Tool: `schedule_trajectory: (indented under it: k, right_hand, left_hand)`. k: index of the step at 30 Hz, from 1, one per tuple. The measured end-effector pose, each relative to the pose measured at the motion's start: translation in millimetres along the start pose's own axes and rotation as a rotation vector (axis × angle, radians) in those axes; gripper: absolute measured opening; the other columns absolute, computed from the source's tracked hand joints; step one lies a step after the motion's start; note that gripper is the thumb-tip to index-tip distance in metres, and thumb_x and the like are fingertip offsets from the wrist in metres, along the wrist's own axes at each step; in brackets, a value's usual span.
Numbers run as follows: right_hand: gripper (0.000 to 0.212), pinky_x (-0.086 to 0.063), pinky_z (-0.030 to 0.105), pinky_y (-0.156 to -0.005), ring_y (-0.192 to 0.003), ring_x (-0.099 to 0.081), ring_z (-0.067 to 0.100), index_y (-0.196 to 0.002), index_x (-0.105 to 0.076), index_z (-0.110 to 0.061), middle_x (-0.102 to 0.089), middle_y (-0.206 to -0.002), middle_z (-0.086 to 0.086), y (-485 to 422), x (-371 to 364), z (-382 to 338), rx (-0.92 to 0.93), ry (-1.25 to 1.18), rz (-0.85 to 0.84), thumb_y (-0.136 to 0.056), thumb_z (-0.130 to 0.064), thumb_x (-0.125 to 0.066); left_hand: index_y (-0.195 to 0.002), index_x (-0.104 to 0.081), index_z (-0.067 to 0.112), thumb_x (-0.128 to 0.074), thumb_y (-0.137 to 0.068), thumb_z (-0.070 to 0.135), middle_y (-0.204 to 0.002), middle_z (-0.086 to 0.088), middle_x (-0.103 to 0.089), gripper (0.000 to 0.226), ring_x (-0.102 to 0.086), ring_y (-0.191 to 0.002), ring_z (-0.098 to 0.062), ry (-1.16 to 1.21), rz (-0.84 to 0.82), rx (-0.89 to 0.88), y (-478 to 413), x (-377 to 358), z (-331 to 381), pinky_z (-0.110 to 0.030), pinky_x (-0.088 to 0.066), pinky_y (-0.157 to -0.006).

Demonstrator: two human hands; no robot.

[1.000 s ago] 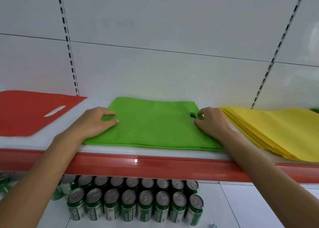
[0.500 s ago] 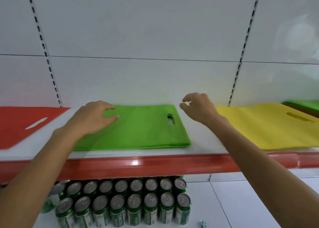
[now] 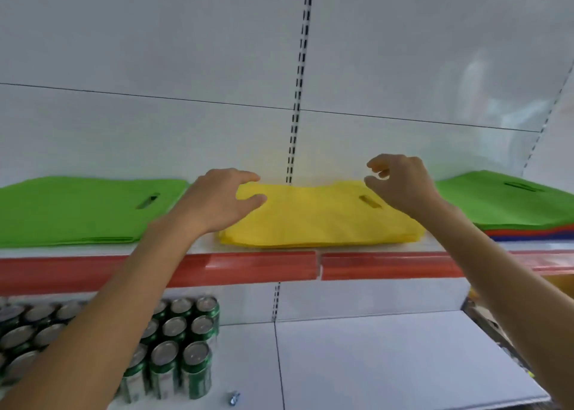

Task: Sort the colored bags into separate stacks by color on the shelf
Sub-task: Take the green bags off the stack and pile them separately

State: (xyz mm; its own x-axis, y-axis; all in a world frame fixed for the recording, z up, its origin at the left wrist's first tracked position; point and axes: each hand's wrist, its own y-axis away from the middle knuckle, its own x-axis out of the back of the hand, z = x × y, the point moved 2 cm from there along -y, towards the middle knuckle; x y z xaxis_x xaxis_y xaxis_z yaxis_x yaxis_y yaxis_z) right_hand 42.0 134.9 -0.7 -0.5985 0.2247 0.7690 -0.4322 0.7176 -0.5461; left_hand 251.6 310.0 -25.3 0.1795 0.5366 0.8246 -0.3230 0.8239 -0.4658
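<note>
White shelf, red edge strip: colour sort of bags, unfinished.
Yellow stack lies centre, green stack to its left, mixed pile (green over red and blue) at right. Left hand lies flat at the yellow stack's left end, seemingly touching, probably squaring it; right hand hovers above its handle slot; both grips released. Green cans below: lettering too blurred to read.

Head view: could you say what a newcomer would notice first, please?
A bright yellow stack of flat fabric bags lies mid-shelf, left hand at its left end, right hand near its handle slot. A green fabric stack lies left; at right, another green bag tops red and blue layers.
</note>
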Motion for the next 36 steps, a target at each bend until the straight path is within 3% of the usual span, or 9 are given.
schedule_trajectory:
  k: [7,19,24,28,30,33,36]
  right_hand:
    - [0.034,-0.049,0.042,-0.09,-0.105,-0.06,0.027,-0.119,-0.063,-0.016,-0.066,-0.115,0.007,11,48,112,-0.081,0.074,-0.021,-0.086,-0.025,-0.06]
    - [0.036,-0.048,0.036,-0.092,-0.106,-0.059,0.022,-0.125,-0.058,-0.013,-0.064,-0.117,0.006,-36,87,234,-0.104,0.075,-0.024,-0.089,-0.023,-0.06]
    - [0.036,-0.047,0.037,-0.094,-0.109,-0.058,0.024,-0.123,-0.06,-0.014,-0.064,-0.117,0.008,-59,98,298,-0.09,0.083,-0.032,-0.089,-0.024,-0.059]
    - [0.037,-0.046,0.037,-0.091,-0.109,-0.057,0.026,-0.123,-0.059,-0.015,-0.062,-0.121,0.007,-81,106,354,-0.072,0.131,-0.082,-0.088,-0.024,-0.06]
    - [0.037,-0.048,0.037,-0.087,-0.107,-0.058,0.028,-0.122,-0.06,-0.015,-0.062,-0.12,0.009,-91,110,381,-0.09,0.152,-0.099,-0.087,-0.024,-0.062]
    - [0.04,-0.047,0.034,-0.079,-0.105,-0.059,0.03,-0.121,-0.06,-0.012,-0.061,-0.119,0.011,-105,114,409,-0.125,0.19,-0.149,-0.083,-0.024,-0.063]
    - [0.038,-0.046,0.034,-0.076,-0.102,-0.058,0.032,-0.117,-0.06,-0.006,-0.06,-0.117,0.014,-109,108,424,-0.154,0.227,-0.226,-0.087,-0.029,-0.059]
  left_hand:
    - [-0.133,-0.05,0.023,-0.054,-0.089,0.042,-0.14,0.001,-0.047,0.047,-0.041,-0.13,-0.017,0.08,-0.05,-0.049,-38,-56,110,-0.033,-0.032,-0.108]
    - [-0.128,-0.054,0.026,-0.054,-0.087,0.047,-0.132,0.002,-0.054,0.047,-0.047,-0.124,-0.018,0.038,-0.088,-0.107,-122,-119,215,-0.039,-0.037,-0.105]
    - [-0.125,-0.057,0.027,-0.057,-0.086,0.044,-0.128,0.005,-0.057,0.043,-0.051,-0.119,-0.019,0.015,-0.042,-0.072,-141,-162,268,-0.037,-0.039,-0.102]
    - [-0.125,-0.057,0.023,-0.057,-0.088,0.042,-0.13,0.003,-0.057,0.042,-0.05,-0.122,-0.02,0.035,0.06,0.055,-156,-194,309,-0.033,-0.039,-0.099]
    - [-0.13,-0.052,0.019,-0.053,-0.089,0.046,-0.137,-0.002,-0.051,0.049,-0.046,-0.125,-0.025,-0.084,0.003,0.14,-166,-210,318,-0.036,-0.037,-0.101]
    - [-0.133,-0.047,0.014,-0.041,-0.088,0.061,-0.14,-0.007,-0.044,0.065,-0.041,-0.126,-0.031,-0.332,-0.211,0.26,-177,-233,318,-0.043,-0.036,-0.103]
    - [-0.143,-0.032,0.019,-0.028,-0.088,0.067,-0.152,-0.008,-0.025,0.073,-0.028,-0.136,-0.033,-0.41,-0.392,0.305,-174,-254,316,-0.045,-0.026,-0.109]
